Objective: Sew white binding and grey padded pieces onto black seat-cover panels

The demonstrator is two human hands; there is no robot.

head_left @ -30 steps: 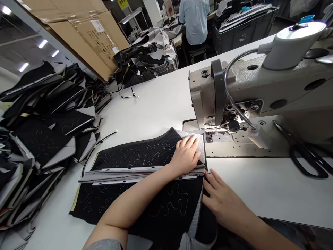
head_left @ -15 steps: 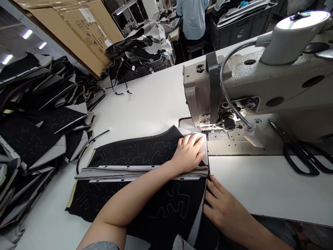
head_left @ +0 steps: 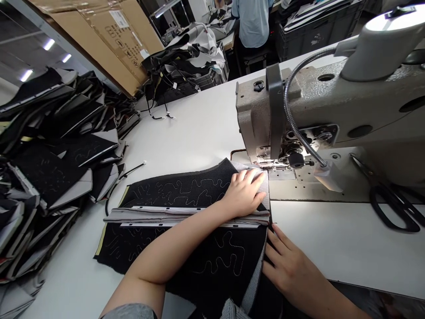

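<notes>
A black quilted fabric panel (head_left: pixel 186 195) with wavy white stitching and a grey seam strip across it lies on the white table (head_left: pixel 199 133). My left hand (head_left: pixel 244 195) lies flat on the panel's right end, fingers stretched toward the needle of the grey sewing machine (head_left: pixel 318 106). Lower right, my right hand (head_left: pixel 287 263) rests with fingers spread against the panel's grey right edge. Neither hand grips anything.
A tall heap of black and grey cut panels (head_left: pixel 49 159) fills the left side. Black scissors (head_left: pixel 392 199) lie on the machine bed at right. Cardboard boxes (head_left: pixel 109 40), a fabric pile (head_left: pixel 189 57) and a seated person in a light shirt (head_left: pixel 254 22) are at the back.
The panel's right end has edged slightly closer to the machine's needle under my left hand. Both hands keep their positions on the fabric; the view has shifted a little.
</notes>
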